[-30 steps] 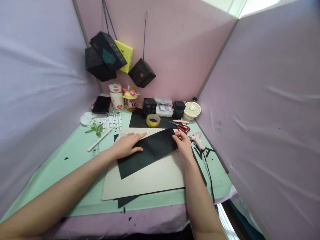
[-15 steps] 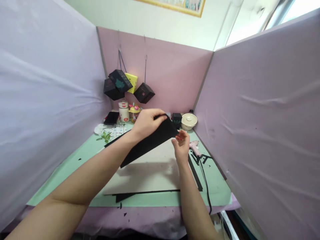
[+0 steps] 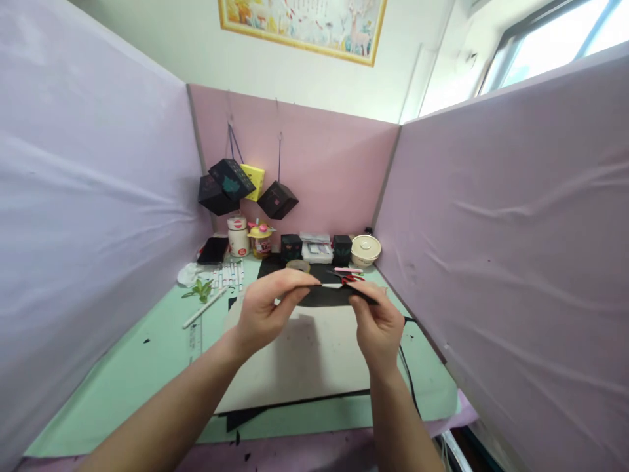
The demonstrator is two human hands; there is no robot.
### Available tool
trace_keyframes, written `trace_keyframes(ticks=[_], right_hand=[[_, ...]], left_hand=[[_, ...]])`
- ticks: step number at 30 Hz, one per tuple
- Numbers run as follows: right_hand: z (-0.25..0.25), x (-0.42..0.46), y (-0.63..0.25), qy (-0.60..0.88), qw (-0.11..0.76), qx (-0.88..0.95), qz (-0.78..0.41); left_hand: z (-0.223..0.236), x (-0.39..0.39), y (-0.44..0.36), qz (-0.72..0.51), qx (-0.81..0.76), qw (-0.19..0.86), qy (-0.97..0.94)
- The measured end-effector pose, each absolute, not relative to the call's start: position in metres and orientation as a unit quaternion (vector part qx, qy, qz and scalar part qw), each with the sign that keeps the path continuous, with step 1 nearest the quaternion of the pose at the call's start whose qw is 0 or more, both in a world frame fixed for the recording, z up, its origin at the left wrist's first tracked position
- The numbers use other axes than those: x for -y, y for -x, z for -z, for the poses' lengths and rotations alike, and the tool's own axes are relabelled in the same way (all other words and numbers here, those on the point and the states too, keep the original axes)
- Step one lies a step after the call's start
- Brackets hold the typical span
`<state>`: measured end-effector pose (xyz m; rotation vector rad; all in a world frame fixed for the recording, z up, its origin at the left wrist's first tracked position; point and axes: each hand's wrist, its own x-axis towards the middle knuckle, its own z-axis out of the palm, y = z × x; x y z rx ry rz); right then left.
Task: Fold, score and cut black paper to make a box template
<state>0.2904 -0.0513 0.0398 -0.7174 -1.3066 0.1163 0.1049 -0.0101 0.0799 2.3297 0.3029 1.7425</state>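
Observation:
Both my hands hold a black paper sheet [image 3: 328,296] in the air, seen almost edge-on, level above a beige board [image 3: 304,354]. My left hand [image 3: 268,312] pinches its left end between thumb and fingers. My right hand [image 3: 377,322] pinches the right end. The board lies on a mint-green mat [image 3: 132,367], with more black paper under it.
At the back stand a tape roll [image 3: 298,265], red scissors [image 3: 351,277], small black boxes [image 3: 291,247], jars [image 3: 238,236], a white lidded bowl [image 3: 366,249] and markers [image 3: 228,276]. Black and yellow paper boxes [image 3: 230,183] hang on the pink partition. Cloth partitions close in left and right.
The black sheet went from lying flat on the board to lifted by my left hand, then held level by both hands. The camera tilted upward.

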Motion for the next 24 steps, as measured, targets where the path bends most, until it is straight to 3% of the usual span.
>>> trace_keyframes(ticks=[7, 16, 24], right_hand=[[-0.017, 0.08, -0.284, 0.271, 0.647, 0.698, -0.144], [-0.011, 0.085, -0.275, 0.246, 0.605, 0.754, -0.074], [-0.004, 0.077, -0.279, 0.263, 0.589, 0.758, -0.092]], left_hand=[[-0.04, 0.029, -0.068, -0.556, -0.045, 0.183, -0.809], [-0.04, 0.033, -0.061, -0.541, -0.033, 0.168, -0.823], [-0.032, 0.033, -0.072, -0.509, -0.098, 0.095, -0.85]])
